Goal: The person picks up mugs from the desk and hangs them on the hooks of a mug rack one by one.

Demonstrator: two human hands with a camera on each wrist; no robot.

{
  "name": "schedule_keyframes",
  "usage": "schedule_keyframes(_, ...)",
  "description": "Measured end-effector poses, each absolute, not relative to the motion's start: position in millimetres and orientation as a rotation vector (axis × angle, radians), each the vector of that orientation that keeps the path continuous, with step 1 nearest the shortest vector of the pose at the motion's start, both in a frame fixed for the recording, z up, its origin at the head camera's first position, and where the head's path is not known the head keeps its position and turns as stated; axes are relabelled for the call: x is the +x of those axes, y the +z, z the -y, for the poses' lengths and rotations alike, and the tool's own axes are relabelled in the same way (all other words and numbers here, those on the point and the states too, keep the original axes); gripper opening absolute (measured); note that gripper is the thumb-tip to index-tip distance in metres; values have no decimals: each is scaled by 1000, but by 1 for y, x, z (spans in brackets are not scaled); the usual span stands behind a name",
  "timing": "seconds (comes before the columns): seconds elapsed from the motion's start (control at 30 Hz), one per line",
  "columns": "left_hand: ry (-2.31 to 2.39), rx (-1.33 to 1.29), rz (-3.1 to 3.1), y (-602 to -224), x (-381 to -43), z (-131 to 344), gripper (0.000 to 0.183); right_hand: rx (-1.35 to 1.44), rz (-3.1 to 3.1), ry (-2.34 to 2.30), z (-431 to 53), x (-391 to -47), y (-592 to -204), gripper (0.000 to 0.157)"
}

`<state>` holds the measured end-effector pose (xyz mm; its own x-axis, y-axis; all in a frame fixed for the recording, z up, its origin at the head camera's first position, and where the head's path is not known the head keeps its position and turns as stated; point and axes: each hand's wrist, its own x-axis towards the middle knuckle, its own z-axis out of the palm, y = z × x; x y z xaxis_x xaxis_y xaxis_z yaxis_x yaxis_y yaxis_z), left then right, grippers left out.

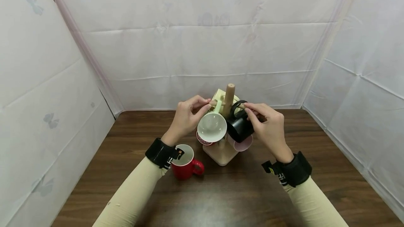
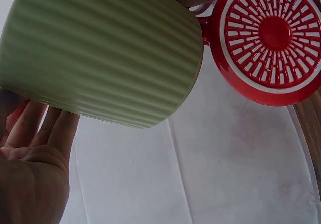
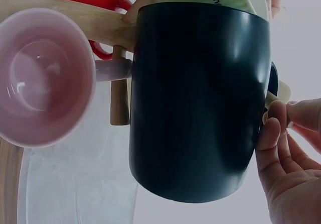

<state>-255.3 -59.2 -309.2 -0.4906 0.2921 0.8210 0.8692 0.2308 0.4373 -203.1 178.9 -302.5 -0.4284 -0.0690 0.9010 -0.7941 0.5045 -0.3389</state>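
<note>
Head view hides both handles: left fingers (image 1: 202, 105) pinch green mug (image 1: 212, 126), right fingers (image 1: 252, 111) black mug (image 1: 239, 126)

The head view looks forward and down from above at a wooden mug stand (image 1: 228, 115) on a table. Both wrist views look up from below, very close: the left fills with a green mug (image 2: 100, 48), the right with a black mug (image 3: 200, 98). All share the stand.

Bright, even, soft light; wrist views backlit, close and slightly blurred.
</note>
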Motion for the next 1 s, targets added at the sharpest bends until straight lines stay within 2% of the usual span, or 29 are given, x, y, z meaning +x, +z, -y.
schedule_keyframes(0.17,-1242,-1062,1906,-297,-244,55,6,719,1837,993,-182,-201,-300,20)
schedule_keyframes(0.37,-1190,-1046,1966,-303,-247,58,7,714,1841,991,-182,-199,-299,21)
schedule_keyframes(0.7,-909,-988,2168,-309,-235,95,42,701,1822,1014,-179,-200,-293,19)
schedule_keyframes(1.0,-798,-999,2382,-333,-218,133,59,711,1843,1010,-174,-193,-287,18)
